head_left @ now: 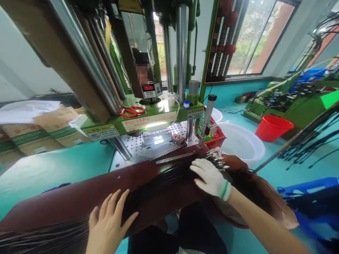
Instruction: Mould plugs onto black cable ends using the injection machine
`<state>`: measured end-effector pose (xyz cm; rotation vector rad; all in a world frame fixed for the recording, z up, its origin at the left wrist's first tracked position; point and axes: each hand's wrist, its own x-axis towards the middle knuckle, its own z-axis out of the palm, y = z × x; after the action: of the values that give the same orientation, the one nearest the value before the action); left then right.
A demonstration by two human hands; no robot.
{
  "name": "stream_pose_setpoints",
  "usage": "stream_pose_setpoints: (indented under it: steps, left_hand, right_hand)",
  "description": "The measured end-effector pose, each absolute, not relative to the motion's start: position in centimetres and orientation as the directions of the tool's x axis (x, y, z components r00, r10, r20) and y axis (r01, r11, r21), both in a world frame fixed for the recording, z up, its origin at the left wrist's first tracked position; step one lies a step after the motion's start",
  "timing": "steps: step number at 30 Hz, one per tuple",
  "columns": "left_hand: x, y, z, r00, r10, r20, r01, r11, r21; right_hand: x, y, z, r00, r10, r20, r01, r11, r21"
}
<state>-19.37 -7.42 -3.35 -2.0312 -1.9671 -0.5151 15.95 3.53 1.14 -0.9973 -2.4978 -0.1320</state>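
Observation:
A bundle of thin black cables (166, 180) lies along the dark red worktop (116, 181), with metal-tipped ends (215, 158) at its right. My right hand (209, 176), in a white glove with a green cuff, rests on the bundle just short of these ends, fingers extended. My bare left hand (109, 215) is over the cables at the left, its fingers spread. Behind the bundle lie narrow metal strips (176, 157) and the perforated steel bed (135, 146) of a green press (156, 114).
Red-handled scissors (132, 111) lie on the press. To the right are a red crate (218, 141), a large white tub (239, 143), a red bucket (274, 127) and a brown sack (265, 197). A control box (178, 138) sits near the press bed. Cardboard boxes (55, 132) stand at left.

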Motion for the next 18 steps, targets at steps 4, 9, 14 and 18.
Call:
stream_pose_setpoints:
  steps: [4,9,14,18]
  left_hand:
    - [-22.7,-7.4,-4.5,0.063,0.897,0.437,0.998,-0.044,-0.054]
    - [-25.6,-4.0,-3.9,0.210,0.869,0.448,0.978,-0.185,-0.100]
    - [-27.4,-2.0,-3.5,0.292,0.883,0.368,0.956,-0.284,-0.076]
    - [-26.0,-2.1,-3.1,0.219,0.933,0.287,0.973,-0.232,0.014]
  right_hand:
    - [12.2,5.3,-0.7,-0.717,0.625,0.310,0.643,0.764,-0.052]
    - [12.0,4.9,-1.1,-0.698,0.642,0.317,0.675,0.738,-0.006]
    - [13.1,3.3,-1.1,-0.648,0.646,0.404,0.698,0.716,-0.026]
    - [14.2,3.3,-1.4,-0.585,0.688,0.429,0.752,0.658,-0.031]
